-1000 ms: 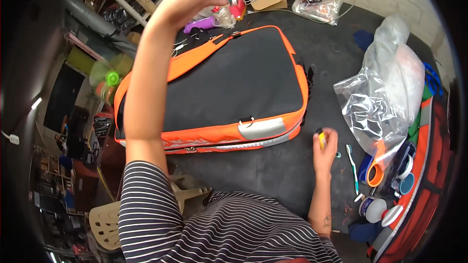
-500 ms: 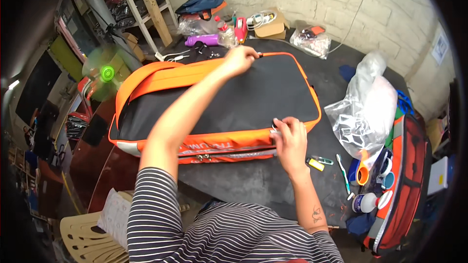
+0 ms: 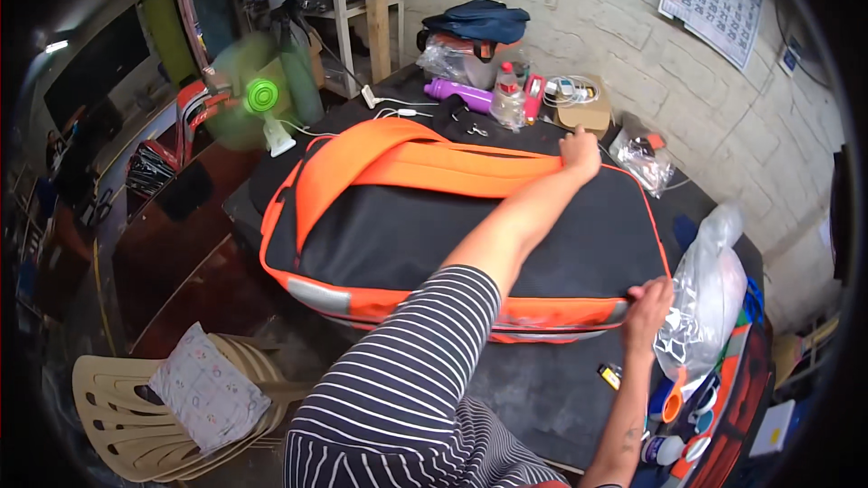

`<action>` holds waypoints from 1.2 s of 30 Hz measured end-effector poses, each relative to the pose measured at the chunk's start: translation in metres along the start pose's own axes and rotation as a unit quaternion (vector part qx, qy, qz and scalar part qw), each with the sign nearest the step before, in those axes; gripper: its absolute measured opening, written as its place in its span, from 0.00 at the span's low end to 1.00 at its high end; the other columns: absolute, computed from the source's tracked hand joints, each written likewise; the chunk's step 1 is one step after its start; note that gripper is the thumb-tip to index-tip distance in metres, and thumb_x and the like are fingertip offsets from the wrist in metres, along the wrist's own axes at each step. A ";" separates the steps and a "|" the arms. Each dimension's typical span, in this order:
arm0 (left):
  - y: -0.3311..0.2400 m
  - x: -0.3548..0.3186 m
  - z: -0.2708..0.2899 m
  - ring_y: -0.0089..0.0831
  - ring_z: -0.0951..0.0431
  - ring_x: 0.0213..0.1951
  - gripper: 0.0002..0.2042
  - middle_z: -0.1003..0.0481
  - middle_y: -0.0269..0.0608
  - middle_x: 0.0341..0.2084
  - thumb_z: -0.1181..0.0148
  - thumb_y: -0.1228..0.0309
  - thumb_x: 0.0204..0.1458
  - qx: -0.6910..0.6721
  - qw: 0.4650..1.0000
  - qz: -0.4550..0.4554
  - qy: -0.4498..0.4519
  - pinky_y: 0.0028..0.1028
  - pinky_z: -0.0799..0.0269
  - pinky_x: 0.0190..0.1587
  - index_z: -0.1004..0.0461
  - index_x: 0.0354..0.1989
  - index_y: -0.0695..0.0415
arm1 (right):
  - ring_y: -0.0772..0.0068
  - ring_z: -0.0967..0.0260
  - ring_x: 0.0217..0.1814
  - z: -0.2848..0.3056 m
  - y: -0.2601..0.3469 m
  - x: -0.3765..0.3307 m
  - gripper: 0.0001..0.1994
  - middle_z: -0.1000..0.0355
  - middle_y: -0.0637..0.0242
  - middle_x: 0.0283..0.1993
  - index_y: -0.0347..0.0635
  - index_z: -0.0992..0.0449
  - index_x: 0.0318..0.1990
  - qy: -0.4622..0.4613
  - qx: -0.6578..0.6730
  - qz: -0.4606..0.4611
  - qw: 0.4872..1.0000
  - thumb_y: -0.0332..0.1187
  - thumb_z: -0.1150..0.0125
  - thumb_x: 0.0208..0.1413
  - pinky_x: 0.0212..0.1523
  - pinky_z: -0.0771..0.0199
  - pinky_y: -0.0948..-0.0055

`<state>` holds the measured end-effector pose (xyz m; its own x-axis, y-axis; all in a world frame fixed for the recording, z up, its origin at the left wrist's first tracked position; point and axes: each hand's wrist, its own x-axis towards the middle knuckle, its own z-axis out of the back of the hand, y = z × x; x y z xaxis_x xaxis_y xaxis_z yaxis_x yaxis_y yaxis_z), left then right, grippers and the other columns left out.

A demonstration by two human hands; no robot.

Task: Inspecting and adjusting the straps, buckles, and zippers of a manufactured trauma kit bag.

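Note:
A large black bag (image 3: 452, 244) with orange trim lies flat on the dark table, its long side toward me. A wide orange shoulder strap (image 3: 470, 172) arches up from its left end and runs along the far edge. My left hand (image 3: 580, 155), reaching across the bag, is closed at the strap's right end by the far edge; the fingertips are partly hidden. Close to the bag's near right corner, my right hand (image 3: 646, 309) grips the orange edge with bent fingers. A small yellow item (image 3: 610, 376) lies on the table near my right forearm.
Behind the bag are a purple bottle (image 3: 461, 95), a clear plastic bottle (image 3: 507, 101) and a cardboard box (image 3: 588, 108) with cables. A clear plastic bag (image 3: 710, 280) and a red bag (image 3: 723, 434) border the right. A green-centred fan (image 3: 262, 96) spins at left, above stacked chairs (image 3: 117, 416).
The view has swung left, so the bag appears farther right. Both hands have moved rightward along the bag's edges. More of the orange strap now shows, reaching to my left hand.

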<state>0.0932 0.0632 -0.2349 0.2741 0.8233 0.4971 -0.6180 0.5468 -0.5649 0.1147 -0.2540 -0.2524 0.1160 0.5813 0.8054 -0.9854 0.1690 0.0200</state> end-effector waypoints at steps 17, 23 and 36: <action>0.159 -0.024 0.309 0.39 0.22 0.36 0.16 0.22 0.46 0.32 0.40 0.60 0.46 0.178 0.834 -0.170 0.493 0.34 0.28 0.39 0.23 0.38 0.58 | 0.78 0.33 0.22 -0.062 0.093 0.088 0.19 0.29 0.65 0.25 0.39 0.33 0.36 0.310 0.544 -0.292 0.723 0.48 0.55 0.62 0.26 0.32 0.81; 0.159 -0.050 0.266 0.26 0.30 0.49 0.25 0.30 0.49 0.50 0.49 0.62 0.58 -0.366 0.839 -0.048 0.398 0.24 0.34 0.51 0.42 0.60 0.63 | 0.79 0.29 0.33 -0.068 0.227 0.111 0.10 0.28 0.69 0.35 0.40 0.32 0.41 0.190 0.795 -0.384 0.430 0.30 0.41 0.54 0.37 0.27 0.79; 0.123 -0.015 0.277 0.22 0.26 0.36 0.08 0.24 0.35 0.30 0.38 0.74 0.41 -0.616 0.684 0.096 0.379 0.22 0.31 0.42 0.25 0.32 0.58 | 0.68 0.30 0.44 -0.001 0.137 0.142 0.17 0.32 0.59 0.43 0.42 0.41 0.51 -0.165 0.727 -0.260 0.613 0.23 0.47 0.55 0.46 0.26 0.69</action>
<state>-0.1913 0.0762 -0.1290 0.8673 0.4843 0.1155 0.2652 -0.2531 -0.9304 -0.0032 -0.1476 -0.1359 0.6670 0.5166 0.5369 0.0777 -0.7649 0.6395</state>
